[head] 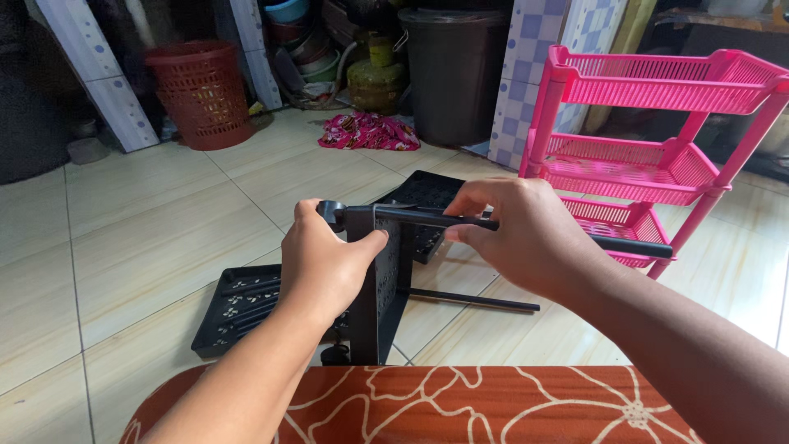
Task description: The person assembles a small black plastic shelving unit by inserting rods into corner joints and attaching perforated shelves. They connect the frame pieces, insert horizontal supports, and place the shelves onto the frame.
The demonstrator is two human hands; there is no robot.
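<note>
1. Black plastic makes up the upright shelf tray (382,288) that stands on its edge on the tiled floor (140,247), right between the two hands.
2. The left hand (325,263) closes around the top corner of that tray, thumb over its upper edge, just under a round socket at the corner.
3. The right hand (526,234) wraps its fingers (472,201) around a black pole (625,245) that lies level across the tray's top; the pole's near end sits at the corner socket and its far end sticks out past the right wrist.
4. A second black pole (472,300) lies below the right hand, running out from the upright tray just above the floor.
5. A flat black tray (234,308) rests on the floor below the left hand, with what look like more poles lying in it.
6. Another black tray (423,193) lies just beyond both hands.
7. A pink three-tier rack (649,82) stands beyond the right hand.
8. A red basket (201,90) stands well beyond the left hand.
9. An orange patterned cloth (460,407) lies below both forearms.
</note>
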